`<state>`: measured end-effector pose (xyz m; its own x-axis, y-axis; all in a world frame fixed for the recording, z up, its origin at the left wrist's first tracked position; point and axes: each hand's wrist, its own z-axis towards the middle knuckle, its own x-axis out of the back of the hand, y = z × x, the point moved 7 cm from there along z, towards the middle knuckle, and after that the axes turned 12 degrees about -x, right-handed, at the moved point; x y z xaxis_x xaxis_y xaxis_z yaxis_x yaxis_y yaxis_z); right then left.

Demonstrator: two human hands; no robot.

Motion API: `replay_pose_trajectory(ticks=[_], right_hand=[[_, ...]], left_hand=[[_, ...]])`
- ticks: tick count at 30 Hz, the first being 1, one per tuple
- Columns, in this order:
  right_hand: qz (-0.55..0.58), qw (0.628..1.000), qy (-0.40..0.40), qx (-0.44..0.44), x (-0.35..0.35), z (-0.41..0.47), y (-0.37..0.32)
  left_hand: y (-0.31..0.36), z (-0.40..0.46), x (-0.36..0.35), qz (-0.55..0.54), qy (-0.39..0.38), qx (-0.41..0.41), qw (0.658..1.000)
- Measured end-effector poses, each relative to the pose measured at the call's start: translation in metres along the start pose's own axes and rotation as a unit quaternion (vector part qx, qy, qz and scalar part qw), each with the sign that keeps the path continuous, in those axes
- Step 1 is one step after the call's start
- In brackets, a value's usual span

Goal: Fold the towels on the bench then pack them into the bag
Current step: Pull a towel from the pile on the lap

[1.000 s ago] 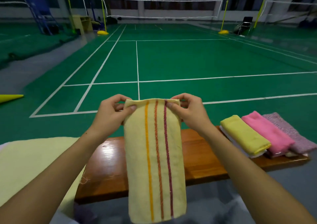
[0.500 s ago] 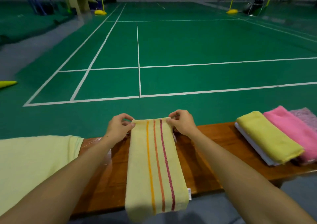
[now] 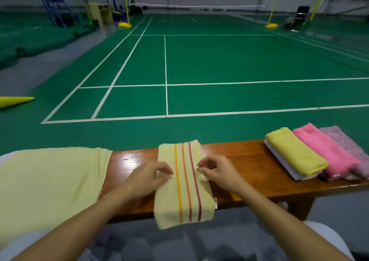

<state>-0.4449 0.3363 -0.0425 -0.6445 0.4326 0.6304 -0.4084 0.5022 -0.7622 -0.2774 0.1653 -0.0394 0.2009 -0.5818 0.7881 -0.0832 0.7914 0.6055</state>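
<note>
**Folding under way, packing not begun**

Laying the striped towel [image 3: 184,183] across the middle of the bench [image 3: 249,167], we have its near end hanging over the front edge. It is pale yellow, folded into a long strip, with three stripes along it. Our left hand [image 3: 146,178] and right hand [image 3: 216,173] hover at its sides, fingers loosely curled, gripping nothing. Folded towels [image 3: 311,153] lie at the right end; a yellow cloth [image 3: 50,183] covers the left end. We see no bag.

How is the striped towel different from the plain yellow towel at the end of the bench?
The striped towel is pale yellow with three coloured lines; the plain yellow towel is deeper yellow and unmarked. The striped one lies alone, overhanging the bench edge; the plain one sits on a white towel. Both are folded.
</note>
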Motion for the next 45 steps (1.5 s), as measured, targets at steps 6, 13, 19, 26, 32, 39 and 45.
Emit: replay_pose_trajectory(ticks=[6,13,19,26,32,39,45], right_hand=[[-0.087,0.990,-0.096,0.050,-0.028,-0.042,0.022],[-0.324,0.925,-0.094,0.173,-0.053,-0.065,0.042],[-0.421,0.879,-0.016,0.224,-0.067,-0.065,0.045],[-0.431,0.876,-0.006,0.217,-0.072,-0.070,0.042],[-0.445,0.873,0.022,0.197,-0.085,-0.074,0.039],[-0.350,0.909,0.043,0.220,-0.073,-0.076,0.025],[-0.153,0.958,0.050,0.237,-0.039,-0.078,0.008]], left_hand=[[-0.009,-0.038,-0.044,0.113,-0.109,-0.114,0.981],[-0.011,-0.055,-0.068,0.336,-0.161,-0.198,0.907],[-0.001,-0.053,-0.072,0.367,-0.088,-0.242,0.894],[0.020,-0.060,-0.064,0.231,-0.025,-0.306,0.923],[0.039,-0.056,-0.047,0.100,0.022,-0.285,0.953],[0.032,-0.055,-0.026,-0.026,0.080,-0.197,0.977],[0.020,-0.052,-0.007,-0.088,0.114,-0.125,0.982]])
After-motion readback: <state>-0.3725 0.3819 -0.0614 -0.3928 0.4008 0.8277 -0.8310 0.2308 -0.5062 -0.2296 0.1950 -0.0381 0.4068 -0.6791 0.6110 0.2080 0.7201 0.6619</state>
